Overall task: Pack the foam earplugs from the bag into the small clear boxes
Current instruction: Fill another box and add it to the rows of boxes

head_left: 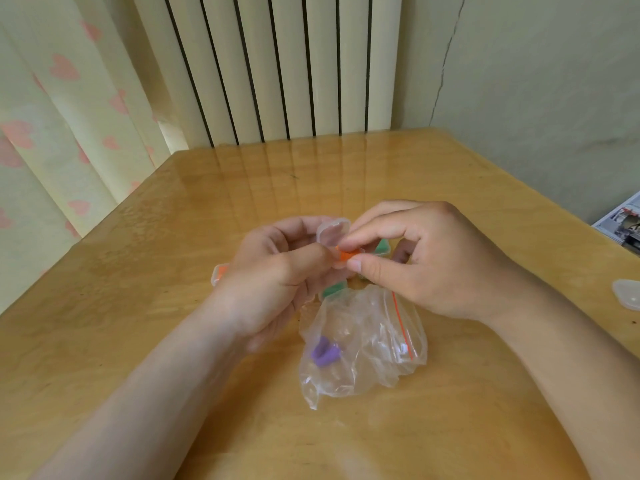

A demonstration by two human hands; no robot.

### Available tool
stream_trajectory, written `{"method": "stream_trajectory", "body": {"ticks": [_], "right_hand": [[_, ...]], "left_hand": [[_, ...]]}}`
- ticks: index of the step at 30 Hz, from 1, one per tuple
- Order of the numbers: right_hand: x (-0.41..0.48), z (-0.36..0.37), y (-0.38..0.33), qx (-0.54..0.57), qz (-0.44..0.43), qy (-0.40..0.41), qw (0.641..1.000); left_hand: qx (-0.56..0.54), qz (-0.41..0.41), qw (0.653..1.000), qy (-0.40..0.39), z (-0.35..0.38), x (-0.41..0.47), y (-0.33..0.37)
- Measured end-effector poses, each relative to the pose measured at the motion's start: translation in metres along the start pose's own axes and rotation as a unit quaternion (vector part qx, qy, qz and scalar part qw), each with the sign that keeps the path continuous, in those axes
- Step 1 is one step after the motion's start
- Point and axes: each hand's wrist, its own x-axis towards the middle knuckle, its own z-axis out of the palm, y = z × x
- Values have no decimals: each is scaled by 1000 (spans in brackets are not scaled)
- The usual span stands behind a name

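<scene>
Orange foam earplug (pixel 344 255) pinched in right hand (pixel 426 258) at mouth of box (pixel 331 233), box gripped in left hand (pixel 273 282) above table (pixel 346 174). Could spring back out if released before closing, squeezed foam rebounding. Purple earplugs (pixel 325 353) lying in bag (pixel 374 337), near.

A single wide-angle view, taken from the person's head and facing forward and down across a wooden table (pixel 173 341). The camera sits close. Both forearms enter from the bottom edge, and the left hand (pixel 273 282) and right hand (pixel 426 261) meet near the middle of the frame. The upper part reaches the room behind the table's far edge: a radiator (pixel 277 64) straight ahead, a curtain (pixel 52 116) at the left and a wall (pixel 536 98) at the right.
</scene>
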Motion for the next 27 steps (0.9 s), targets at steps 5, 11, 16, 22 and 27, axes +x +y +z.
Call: {"method": "stream_trajectory", "body": {"ticks": [5,11,16,22,27], "right_hand": [[2,0,4,-3,-25,39,999],[2,0,3,-8,-55,68,996],[0,0,-3,-7,-97,113,989],[2,3,0,-19,-121,181,976],[2,0,3,-33,-79,193,977]], "left_hand": [[56,26,998,-11,-2,0,-6],[46,38,998,-34,-2,0,-7],[45,55,997,-35,0,0,-6],[40,61,997,-35,4,-1,-5],[56,71,996,-21,4,-1,-7]]}}
